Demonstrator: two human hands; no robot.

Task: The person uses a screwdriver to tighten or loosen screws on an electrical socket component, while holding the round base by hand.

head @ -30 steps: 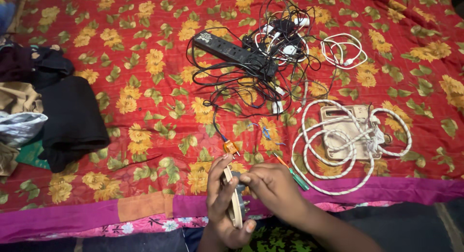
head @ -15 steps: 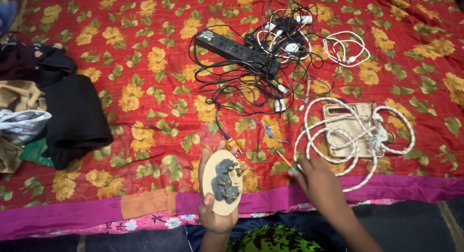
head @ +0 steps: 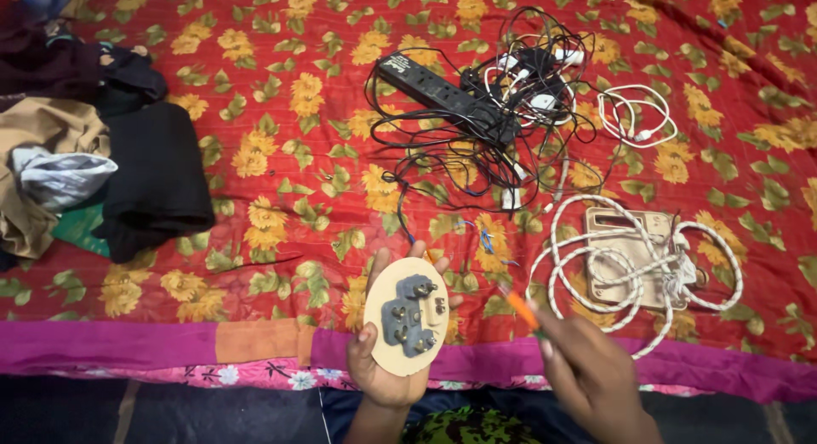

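Left hand holds a round beige board up from below, face toward the camera. Thumb on the board's left edge, fingers wrapped behind it with tips showing past the top edge, so it is pinched at the rim. Grey socket and switch parts sit on the board's face. The board hangs above the near edge of the bedspread, red with yellow flowers and green leaves, over its magenta border.

Right hand is just right of the board, not touching it. Its fingers are pressed together around an orange-handled tool, probably a small screwdriver; the image is blurred there. The tool's tip points up-left, near the board's right edge but apart from it.

Beyond the right hand lies a beige rectangular switch box, flat on the bedspread, with a thick white cord looped around and over it. Farther back sits a black power strip, lying diagonally in a tangle of black wires and white plugs. A thin white cable is coiled to the right of that tangle. Short blue wire bits lie between the tangle and the board.

Far left is a pile of folded clothes: black, tan and grey pieces, well apart from both hands.
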